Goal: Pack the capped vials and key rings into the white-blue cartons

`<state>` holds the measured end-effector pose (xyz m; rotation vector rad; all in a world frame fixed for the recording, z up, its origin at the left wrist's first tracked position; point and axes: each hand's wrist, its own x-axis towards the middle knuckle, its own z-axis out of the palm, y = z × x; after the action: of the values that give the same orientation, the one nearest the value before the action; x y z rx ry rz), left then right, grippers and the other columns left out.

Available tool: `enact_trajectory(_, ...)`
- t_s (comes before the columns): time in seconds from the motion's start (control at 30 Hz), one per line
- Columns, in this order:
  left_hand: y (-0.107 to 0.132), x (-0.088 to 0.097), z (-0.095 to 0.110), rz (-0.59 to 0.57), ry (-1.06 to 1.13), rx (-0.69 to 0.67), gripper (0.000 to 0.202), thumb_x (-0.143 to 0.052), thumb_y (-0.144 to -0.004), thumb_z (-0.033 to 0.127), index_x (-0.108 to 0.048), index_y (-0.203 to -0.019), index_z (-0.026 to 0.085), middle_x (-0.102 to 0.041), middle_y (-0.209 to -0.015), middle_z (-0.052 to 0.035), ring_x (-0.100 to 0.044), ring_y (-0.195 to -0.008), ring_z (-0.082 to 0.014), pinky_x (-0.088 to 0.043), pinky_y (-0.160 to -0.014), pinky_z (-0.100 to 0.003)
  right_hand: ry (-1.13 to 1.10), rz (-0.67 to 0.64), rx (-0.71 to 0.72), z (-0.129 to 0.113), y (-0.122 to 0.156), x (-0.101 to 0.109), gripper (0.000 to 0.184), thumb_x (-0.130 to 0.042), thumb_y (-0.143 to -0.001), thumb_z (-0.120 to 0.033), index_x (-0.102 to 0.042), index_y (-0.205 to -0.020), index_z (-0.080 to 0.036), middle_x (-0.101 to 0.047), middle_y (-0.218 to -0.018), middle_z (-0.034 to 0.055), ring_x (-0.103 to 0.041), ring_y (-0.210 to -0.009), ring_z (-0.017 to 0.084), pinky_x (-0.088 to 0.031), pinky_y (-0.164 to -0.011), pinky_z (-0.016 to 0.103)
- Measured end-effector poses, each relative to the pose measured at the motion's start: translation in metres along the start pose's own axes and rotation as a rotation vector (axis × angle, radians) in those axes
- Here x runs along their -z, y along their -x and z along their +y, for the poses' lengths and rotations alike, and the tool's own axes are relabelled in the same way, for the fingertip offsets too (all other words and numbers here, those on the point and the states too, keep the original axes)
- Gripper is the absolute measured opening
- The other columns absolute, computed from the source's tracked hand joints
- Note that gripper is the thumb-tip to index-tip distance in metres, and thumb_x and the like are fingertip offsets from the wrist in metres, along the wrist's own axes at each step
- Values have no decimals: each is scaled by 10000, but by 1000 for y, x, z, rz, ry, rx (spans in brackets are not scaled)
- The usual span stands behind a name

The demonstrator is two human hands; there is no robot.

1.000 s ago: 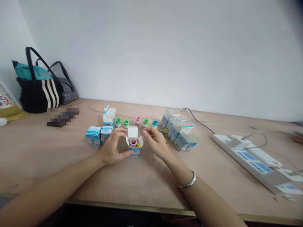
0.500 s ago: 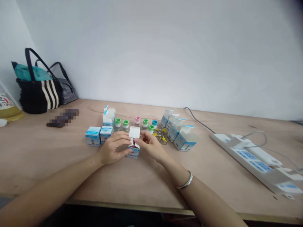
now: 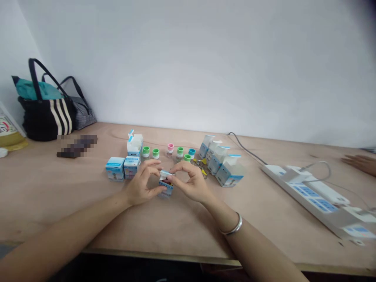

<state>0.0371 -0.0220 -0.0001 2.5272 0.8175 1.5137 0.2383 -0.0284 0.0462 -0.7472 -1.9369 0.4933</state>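
Observation:
A small blue-and-white cardboard box (image 3: 166, 190) stands on the table between my hands, its lid flap folded partway over the opening. My left hand (image 3: 143, 182) curves around the box's left side, thumb at its front and fingers by the flap. On the flap, the thumb and forefinger of my right hand (image 3: 189, 182) pinch its right edge. Behind the hands stand several small clear bottles with green caps, one with a pink cap (image 3: 170, 146) and one with a blue cap (image 3: 192, 152). Two closed boxes, one of them a blue-and-white box (image 3: 115, 169), sit left of my left hand.
Several open boxes (image 3: 230, 174) line up on the right, near yellow-tagged clear pieces (image 3: 202, 166). Another open box (image 3: 135, 145) stands back left. A power strip (image 3: 311, 201) lies right, bags (image 3: 47, 117) far left. Another person's hand (image 3: 360, 163) rests at the right edge.
The box's lid flap has gone from standing upright to folded down toward the opening, with my right fingers on it. Another person's hand has appeared at the right edge.

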Motion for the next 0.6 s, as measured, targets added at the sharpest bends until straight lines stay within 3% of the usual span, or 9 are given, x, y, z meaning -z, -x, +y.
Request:
enact_trajectory(0.2, -2, 4, 4, -27, -29, -21, 522, -695, -737, 304, -426, -1176, 219, -511, -1204, -115, -508, -1164, -249, -437, -991, -447, 111, -51, 109, -3, -1, 6, 125, -675, -762, -302, -640, -724, -188, -596, -747, 40, -549, -712, 153, -462, -670, 295)
enact_trajectory(0.37, -2, 4, 5, -106, -67, -30, 336, -649, -776, 288, -522, -1080, 226, -494, -1190, -101, -519, -1145, -235, -439, -993, -418, 95, -71, 117, -1, 1, 5, 131, -670, -767, -277, -628, -688, -180, -577, -747, 35, -548, -712, 141, -465, -674, 284)
enact_trajectory(0.6, -1, 5, 6, -125, -60, -15, 240, -617, -792, 280, -549, -1013, 213, -492, -1180, -103, -535, -1118, -220, -457, -968, -396, 112, -90, 138, -9, 5, 2, 130, -659, -774, -251, -655, -665, -182, -571, -779, 42, -566, -732, 139, -473, -662, 272)
